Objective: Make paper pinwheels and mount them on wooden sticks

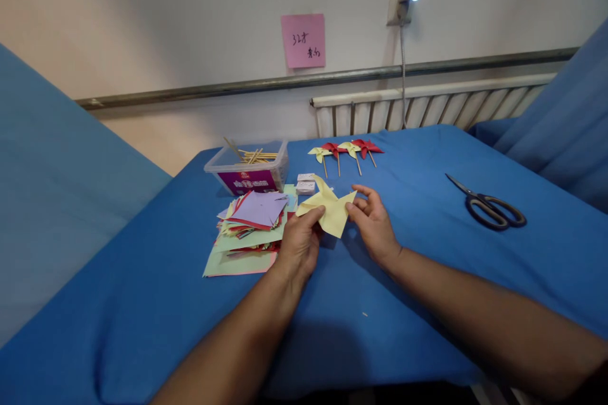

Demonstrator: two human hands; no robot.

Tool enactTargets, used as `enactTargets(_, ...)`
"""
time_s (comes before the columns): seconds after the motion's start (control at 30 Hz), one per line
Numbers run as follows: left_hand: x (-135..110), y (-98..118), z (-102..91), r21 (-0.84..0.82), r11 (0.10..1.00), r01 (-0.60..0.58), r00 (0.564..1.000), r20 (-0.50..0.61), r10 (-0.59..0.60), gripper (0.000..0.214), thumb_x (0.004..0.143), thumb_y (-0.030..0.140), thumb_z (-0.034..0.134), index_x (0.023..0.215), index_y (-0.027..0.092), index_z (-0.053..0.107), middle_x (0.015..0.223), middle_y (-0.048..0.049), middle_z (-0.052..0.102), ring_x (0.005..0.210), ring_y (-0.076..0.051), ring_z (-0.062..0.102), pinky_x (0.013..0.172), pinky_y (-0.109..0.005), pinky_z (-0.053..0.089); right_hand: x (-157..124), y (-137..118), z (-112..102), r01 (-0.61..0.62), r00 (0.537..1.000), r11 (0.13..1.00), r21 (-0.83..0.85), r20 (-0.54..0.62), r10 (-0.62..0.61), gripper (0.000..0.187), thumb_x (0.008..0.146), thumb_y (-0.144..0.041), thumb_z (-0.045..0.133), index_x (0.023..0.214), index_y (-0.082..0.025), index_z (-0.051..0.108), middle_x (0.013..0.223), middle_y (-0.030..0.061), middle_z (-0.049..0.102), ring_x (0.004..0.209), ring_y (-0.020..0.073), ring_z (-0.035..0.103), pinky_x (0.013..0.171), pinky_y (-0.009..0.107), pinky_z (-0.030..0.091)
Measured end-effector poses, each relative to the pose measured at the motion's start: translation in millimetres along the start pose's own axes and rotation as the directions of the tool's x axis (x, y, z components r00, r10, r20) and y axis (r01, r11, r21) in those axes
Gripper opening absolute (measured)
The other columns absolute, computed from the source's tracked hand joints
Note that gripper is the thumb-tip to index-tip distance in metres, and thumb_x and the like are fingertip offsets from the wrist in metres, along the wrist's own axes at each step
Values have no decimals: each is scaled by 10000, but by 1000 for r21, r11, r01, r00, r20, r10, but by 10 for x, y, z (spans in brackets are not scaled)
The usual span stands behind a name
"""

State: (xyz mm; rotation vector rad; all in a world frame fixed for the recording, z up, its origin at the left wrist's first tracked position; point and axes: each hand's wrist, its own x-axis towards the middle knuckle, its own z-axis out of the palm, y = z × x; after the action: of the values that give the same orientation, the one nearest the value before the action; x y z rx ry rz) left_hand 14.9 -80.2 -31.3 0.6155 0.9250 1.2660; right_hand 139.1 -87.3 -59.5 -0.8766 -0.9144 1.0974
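Note:
A yellow paper square [335, 214] with slits cut in from its corners is held up between both hands above the blue table. My left hand [300, 242] pinches it at the left, thumb on top and fingers beneath. At its right corner my right hand [375, 223] grips the edge between thumb and fingers. Beside my left hand lies a stack of coloured paper [259, 209], purple on top with green, red and yellow sheets below. Just behind the yellow paper sit small white boxes [305, 185].
A clear plastic tub [280, 171] of wooden sticks [259, 156] stands at the back left. Several red and yellow pinwheels [349, 148] lie in a row at the back. Black-handled scissors [491, 205] rest at the right. A radiator [437, 104] runs behind the blue table [427, 253].

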Motion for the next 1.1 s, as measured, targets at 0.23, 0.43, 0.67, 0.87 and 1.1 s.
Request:
enactTargets(0.23,-16,167,-15,-89,996,29,1000,4,-28,310,611,127,742,915,161,696,934,-34,744,796,-172,683,707,-249,546,-26,-6,-96,354,913,899,-257,303,-273,498,842,-255,586,1318,-314,454,1078,32,637,823,160,605,805,350,492)
enactTargets(0.43,-42,164,5,-83,996,44,999,24,-42,268,610,115,741,872,149,697,858,-38,741,736,-164,672,672,-238,536,-70,-71,-127,528,818,769,-361,460,-346,325,836,-172,556,1129,-305,602,949,18,622,793,165,575,741,331,478)
enactTargets(0.67,-11,143,-18,-38,999,29,999,31,-27,317,581,148,773,886,137,693,899,-53,738,790,-176,673,712,-256,523,-72,-73,-101,445,871,817,-368,389,-299,141,841,-276,602,972,-262,653,847,18,604,761,167,574,718,329,487)
enactTargets(0.87,11,72,-41,33,999,-10,998,57,8,309,557,190,810,841,116,712,838,-69,739,768,-189,677,750,-283,511,-30,-10,-67,245,955,925,-291,235,-179,140,812,-362,655,792,-223,645,826,20,596,724,157,564,689,303,473)
enactTargets(1.1,-1,-5,-40,90,996,-29,994,107,20,325,614,206,796,920,122,727,922,-88,743,809,-194,678,778,-294,502,19,24,-92,241,963,920,-308,196,-187,153,790,-328,650,706,-215,589,855,31,592,798,171,578,683,292,472)
